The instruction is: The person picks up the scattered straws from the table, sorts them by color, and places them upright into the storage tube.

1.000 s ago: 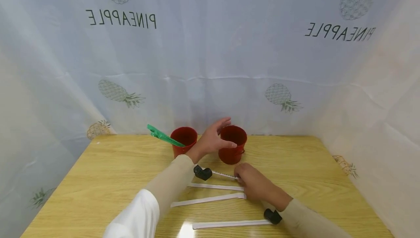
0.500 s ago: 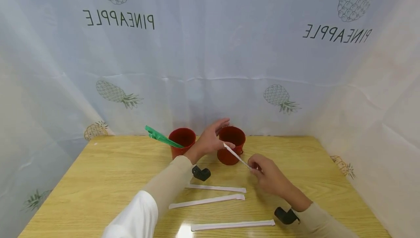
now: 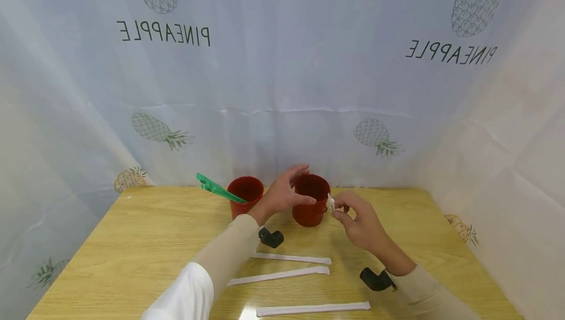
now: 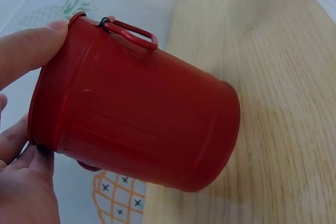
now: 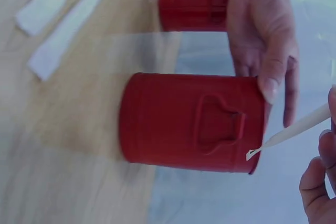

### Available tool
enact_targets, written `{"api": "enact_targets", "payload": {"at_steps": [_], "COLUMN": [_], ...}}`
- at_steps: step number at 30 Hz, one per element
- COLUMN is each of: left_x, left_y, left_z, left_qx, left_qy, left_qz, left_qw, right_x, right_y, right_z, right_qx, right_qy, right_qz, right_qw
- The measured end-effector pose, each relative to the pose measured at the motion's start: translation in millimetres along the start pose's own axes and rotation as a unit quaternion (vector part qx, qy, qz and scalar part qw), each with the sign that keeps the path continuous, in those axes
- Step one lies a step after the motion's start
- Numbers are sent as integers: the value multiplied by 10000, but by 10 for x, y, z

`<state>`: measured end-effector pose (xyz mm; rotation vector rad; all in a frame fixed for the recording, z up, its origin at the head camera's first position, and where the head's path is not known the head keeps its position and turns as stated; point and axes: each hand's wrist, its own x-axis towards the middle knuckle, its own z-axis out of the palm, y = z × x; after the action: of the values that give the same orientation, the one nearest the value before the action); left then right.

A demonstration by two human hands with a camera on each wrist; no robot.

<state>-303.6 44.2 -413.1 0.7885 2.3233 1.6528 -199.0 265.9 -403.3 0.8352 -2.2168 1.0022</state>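
Observation:
A small red metal bucket [image 3: 309, 216] with a side handle stands at the back of the table. My left hand [image 3: 282, 195] holds it by the rim, thumb on the near side and fingers round the far side; the left wrist view shows the thumb tip at the rim of the bucket [image 4: 142, 103]. Just right of the bucket, my right hand [image 3: 359, 222] pinches a white paper-wrapped straw [image 5: 299, 126] between thumb and fingers. In the right wrist view, the straw's torn-looking tip overlaps the bucket near its rim.
A second red bucket [image 3: 238, 210] stands to the left, a green wrapped stick-like item [image 3: 218, 190] leaning out of it. Three white paper-wrapped straws lie across the table: a back one [image 3: 293, 258], a middle one [image 3: 280, 276] and a front one [image 3: 313, 308]. A pineapple-print curtain [image 3: 265, 65] hangs behind.
My right hand has picked a wrapped straw up from the table, lifted it and swung it round beside the right bucket's rim. The left hand has stayed on that bucket.

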Motion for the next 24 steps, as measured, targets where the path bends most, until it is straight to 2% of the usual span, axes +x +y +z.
{"api": "enact_targets", "payload": {"at_steps": [2, 6, 11, 15, 18, 24], "left_x": [-3, 0, 7, 16, 27, 53], "left_y": [-7, -25, -48, -62, -67, -77], "left_z": [0, -6, -20, -13, -1, -8], "left_qx": [-8, -44, -145, -210, -260, -272], "left_qy": [-8, -32, -75, -103, -120, -153], "left_qz": [0, 26, 129, 159, 202, 338], "left_qw": [10000, 10000, 9998, 9996, 9994, 9989], "right_x": [48, 174, 366, 478, 528, 589], "right_y": [6, 19, 34, 99, 149, 183], "right_z": [16, 44, 117, 210, 272, 362], "right_qx": [-18, -26, 100, 214, 311, 424], "right_qy": [124, 269, 279, 110, -55, -449], "right_qz": [-46, 128, 670, 1192, 1440, 1664], "right_qw": [9999, 9996, 9973, 9926, 9891, 9841]}}
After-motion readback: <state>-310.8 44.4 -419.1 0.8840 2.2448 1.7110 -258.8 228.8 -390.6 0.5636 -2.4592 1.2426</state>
